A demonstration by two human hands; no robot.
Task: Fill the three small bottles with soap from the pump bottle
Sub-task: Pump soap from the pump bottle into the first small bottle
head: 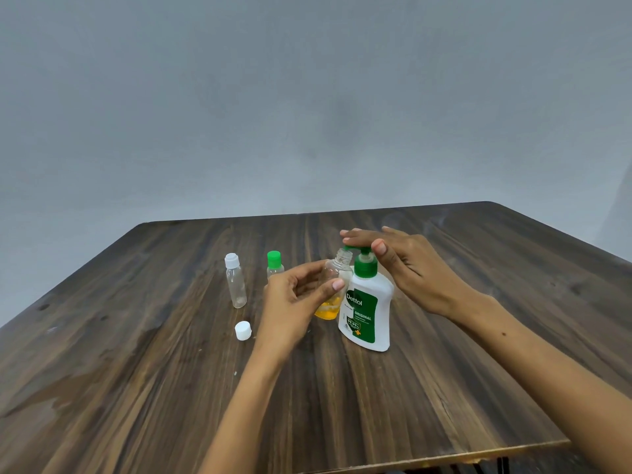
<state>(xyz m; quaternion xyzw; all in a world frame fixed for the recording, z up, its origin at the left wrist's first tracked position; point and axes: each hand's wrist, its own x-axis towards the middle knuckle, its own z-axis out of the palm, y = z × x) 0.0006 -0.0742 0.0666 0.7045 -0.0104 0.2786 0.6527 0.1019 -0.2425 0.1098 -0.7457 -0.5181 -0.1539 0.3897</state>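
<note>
On the tabletop (444, 388), a white-capped clear bottle (235, 282) stands farthest left, a loose white cap (243, 330) nearer the person. A green-capped bottle (274, 265) stands behind the left hand (294, 299), whose fingers (337, 285) curl around the uncapped bottle (337, 268), orange soap at its bottom. The right hand (393, 258), fingers straight and together, presses the pump bottle (367, 309) head.

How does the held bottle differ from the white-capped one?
The held bottle is uncapped; the white-capped bottle is closed. The held bottle has yellow soap at its bottom; the white-capped bottle looks empty. The left hand grips the held bottle, tilted under the pump spout; the white-capped bottle stands alone. Both are small and clear.
</note>
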